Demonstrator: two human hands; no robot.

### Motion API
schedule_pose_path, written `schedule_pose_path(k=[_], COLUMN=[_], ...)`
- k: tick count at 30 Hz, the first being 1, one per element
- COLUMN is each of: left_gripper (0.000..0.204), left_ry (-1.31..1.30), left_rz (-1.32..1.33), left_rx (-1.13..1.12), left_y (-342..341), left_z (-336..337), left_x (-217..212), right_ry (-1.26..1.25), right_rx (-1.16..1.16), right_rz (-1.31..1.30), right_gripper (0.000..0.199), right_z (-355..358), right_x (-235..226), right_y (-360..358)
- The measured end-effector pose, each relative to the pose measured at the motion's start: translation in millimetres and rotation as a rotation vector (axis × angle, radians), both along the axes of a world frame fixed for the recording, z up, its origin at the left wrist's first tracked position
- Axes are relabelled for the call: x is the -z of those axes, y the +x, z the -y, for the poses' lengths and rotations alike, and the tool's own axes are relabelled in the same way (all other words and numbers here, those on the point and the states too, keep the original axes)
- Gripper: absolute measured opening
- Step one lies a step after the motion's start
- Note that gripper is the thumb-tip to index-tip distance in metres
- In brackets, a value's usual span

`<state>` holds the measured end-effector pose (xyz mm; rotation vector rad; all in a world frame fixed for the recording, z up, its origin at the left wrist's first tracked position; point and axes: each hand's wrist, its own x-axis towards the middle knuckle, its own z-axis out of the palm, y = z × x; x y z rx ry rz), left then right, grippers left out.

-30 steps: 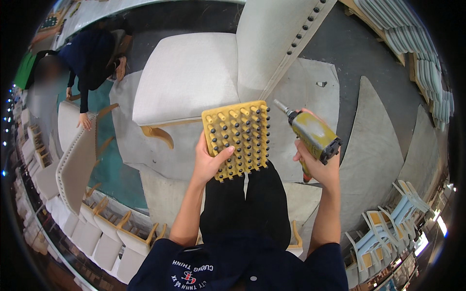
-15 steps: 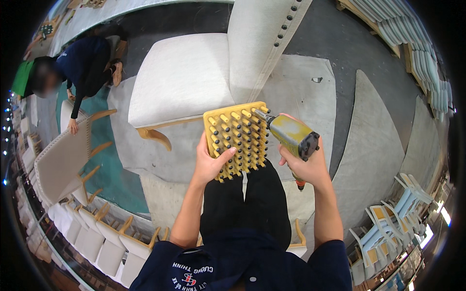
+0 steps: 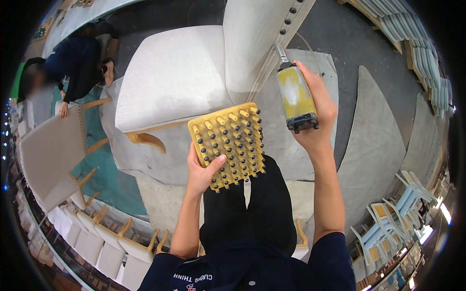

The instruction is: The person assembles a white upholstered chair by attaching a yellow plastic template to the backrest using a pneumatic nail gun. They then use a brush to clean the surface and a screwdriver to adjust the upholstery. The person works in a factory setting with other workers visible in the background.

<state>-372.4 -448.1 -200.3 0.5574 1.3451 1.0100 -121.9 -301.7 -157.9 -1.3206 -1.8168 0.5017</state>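
Note:
My left hand [image 3: 199, 173] grips a yellow pegged tray [image 3: 211, 137] by its left edge, thumb on top. Black round-headed nails sit on many of its pegs; several pegs along the far edge are bare. My right hand [image 3: 319, 109] is wrapped round a worn yellow pneumatic nail gun [image 3: 294, 92]. The gun's metal tip is at the edge of the backrest [image 3: 247, 48] of a pale upholstered chair [image 3: 172, 72], just below a row of black nail heads [image 3: 288, 22]. Whether the tip touches the fabric, I cannot tell.
At the left a co-worker [image 3: 73, 58] bends over another pale chair [image 3: 51, 150] with a studded edge. Several chairs [image 3: 109, 252] line the lower left, and chair frames [image 3: 383, 233] the lower right. Stacked pale parts [image 3: 403, 29] stand at the far right. Grey sheets [image 3: 371, 145] cover the floor.
The nail gun has moved from the tray's far right corner up to the chair back's edge. A peg there now shows no nail. The tray has shifted slightly left.

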Motion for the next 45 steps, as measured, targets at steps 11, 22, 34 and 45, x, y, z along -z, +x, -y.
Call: schedule_pose_path(k=[11,22,34,45], left_gripper=[0.063,0.061,0.062,0.064], left_ry=[0.001,0.0,-0.001,0.109], left_rz=[0.018,0.035,0.096,-0.006], left_rx=[-0.022,0.022,-0.066,-0.003], left_y=[0,1,9,1], left_z=[4,-2,4,1], left_x=[6,0,4,0], right_ry=[0.012,-0.077,-0.146,-1.121], right_rx=[-0.007,-0.057,-0.031,0.021], right_rz=[0.057,0.132,0.209,-0.441], right_gripper=[0.058,0.076,0.068,0.049], right_z=[-5,-5,-7,48], right_x=[-6,-23,-41,-67], right_y=[5,4,17,22])
